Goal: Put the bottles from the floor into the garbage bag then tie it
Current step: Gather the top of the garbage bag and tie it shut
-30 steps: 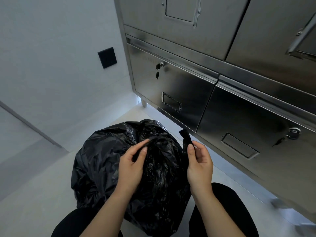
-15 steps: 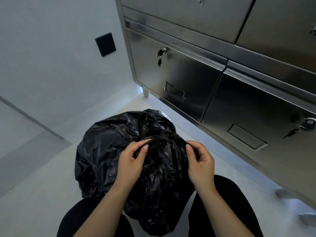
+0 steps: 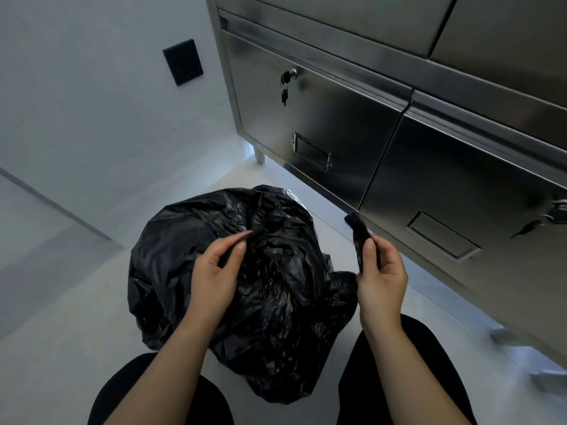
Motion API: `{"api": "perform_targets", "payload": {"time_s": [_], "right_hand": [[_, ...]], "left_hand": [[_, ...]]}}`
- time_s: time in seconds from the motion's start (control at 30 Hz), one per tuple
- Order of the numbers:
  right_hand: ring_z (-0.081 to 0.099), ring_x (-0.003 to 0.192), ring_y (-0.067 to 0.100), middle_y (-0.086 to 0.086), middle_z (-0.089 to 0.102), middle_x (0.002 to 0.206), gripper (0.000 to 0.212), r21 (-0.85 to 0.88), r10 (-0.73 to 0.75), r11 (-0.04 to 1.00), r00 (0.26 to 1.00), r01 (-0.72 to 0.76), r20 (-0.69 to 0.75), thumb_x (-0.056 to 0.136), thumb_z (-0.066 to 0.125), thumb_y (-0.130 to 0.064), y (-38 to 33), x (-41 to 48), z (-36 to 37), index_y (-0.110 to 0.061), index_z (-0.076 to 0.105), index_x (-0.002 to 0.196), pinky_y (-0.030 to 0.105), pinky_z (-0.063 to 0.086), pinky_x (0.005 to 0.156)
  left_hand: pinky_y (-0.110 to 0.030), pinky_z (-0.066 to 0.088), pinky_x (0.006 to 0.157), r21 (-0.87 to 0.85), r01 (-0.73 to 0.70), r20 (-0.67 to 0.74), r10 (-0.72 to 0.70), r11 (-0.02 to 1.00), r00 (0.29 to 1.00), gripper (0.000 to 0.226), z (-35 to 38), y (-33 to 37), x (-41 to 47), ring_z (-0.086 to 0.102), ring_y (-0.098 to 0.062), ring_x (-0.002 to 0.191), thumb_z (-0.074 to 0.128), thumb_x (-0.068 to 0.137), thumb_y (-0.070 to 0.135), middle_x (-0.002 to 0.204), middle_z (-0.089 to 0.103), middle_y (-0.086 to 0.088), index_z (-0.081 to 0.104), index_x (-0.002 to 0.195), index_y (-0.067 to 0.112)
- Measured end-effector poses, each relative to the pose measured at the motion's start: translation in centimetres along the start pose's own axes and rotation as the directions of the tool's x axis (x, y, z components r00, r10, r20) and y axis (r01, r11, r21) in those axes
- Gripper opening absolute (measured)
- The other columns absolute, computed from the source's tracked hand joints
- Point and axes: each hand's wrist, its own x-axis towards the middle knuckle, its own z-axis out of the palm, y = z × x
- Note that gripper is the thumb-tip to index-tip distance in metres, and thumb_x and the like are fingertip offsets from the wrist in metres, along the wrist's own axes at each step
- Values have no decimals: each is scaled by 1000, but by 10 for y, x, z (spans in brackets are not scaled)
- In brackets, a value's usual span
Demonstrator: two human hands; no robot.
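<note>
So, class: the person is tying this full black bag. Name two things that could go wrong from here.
1. The right hand holds only a thin twisted strip of the garbage bag; a hard pull might tear it.
2. The left hand pinches little plastic, so it may slip, leaving the knot loose.

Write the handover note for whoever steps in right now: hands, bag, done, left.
Left hand: pinching a fold of plastic at the top of the garbage bag.
Right hand: closed on a twisted black strip of the bag, held out to the right.
Bag sits on the floor between the knees, bulging full. No bottles visible on the floor.
Done: loading, apparently.
Left: no knot can be seen yet; bring both ends together and tie.
</note>
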Motion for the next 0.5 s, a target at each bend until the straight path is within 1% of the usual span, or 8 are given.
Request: {"api": "perform_targets", "payload": {"time_s": [0.1,0.2,0.23,0.3,0.37,0.4,0.47,0.5], "right_hand": [[58,67,3,-16,67,78,24,106,52,993,998,-48,-29,93,55,-26,-10,3,2,-45,65,82,18,48,60],[54,59,0,-13,66,75,18,76,20,997,1000,-22,23,92,56,-27,-12,3,0,-40,65,84,18,43,53],[52,60,3,-8,65,77,17,51,5,999,999,-8,45,92,57,-25,-10,3,0,-38,66,85,20,42,56],[51,64,8,0,65,82,18,9,-13,1000,997,12,73,91,57,-22,-7,5,-3,-36,67,85,23,41,63],[49,60,8,0,64,78,20,-22,-9,1000,998,10,55,91,57,-18,-6,8,-12,-34,67,84,21,41,59],[48,54,6,-5,65,72,21,-28,-5,1000,1000,6,26,92,57,-17,-6,10,-18,-33,66,82,19,39,53],[42,42,4,-13,63,62,23,-42,-7,999,1000,6,-19,92,56,-16,-5,15,-32,-34,66,80,17,35,42],[42,43,4,-13,63,63,23,-55,-11,998,1000,10,-14,92,56,-17,-5,15,-35,-35,65,81,18,35,42]], "left_hand": [[-17,52,72,-114,28,-68,-36,993,997,38,-1,6,1,64,3,82,56,91,20,90,71,24,68,88,55],[-35,50,82,-61,25,-83,-30,998,996,31,-7,5,1,65,-16,81,58,91,22,84,69,18,69,88,50],[-34,50,84,-29,5,-64,-7,1000,998,31,-9,4,0,64,-16,85,58,91,20,87,69,19,69,88,49],[-20,50,87,45,-51,-22,52,998,998,33,-12,3,-2,64,-3,95,58,91,16,96,70,17,68,89,48],[-10,46,86,108,-82,-7,83,991,996,33,-20,-1,-3,61,6,96,58,91,11,100,69,12,66,91,43],[-9,45,87,122,-81,-20,84,989,996,33,-27,-4,-3,61,8,94,58,91,10,99,69,10,66,90,42],[-19,46,91,122,-38,-48,44,992,998,33,-39,-10,0,61,5,95,59,90,10,98,69,8,66,89,42],[-23,47,92,128,-23,-49,29,992,998,33,-43,-11,2,62,2,96,59,90,12,98,69,9,66,88,44]]}}
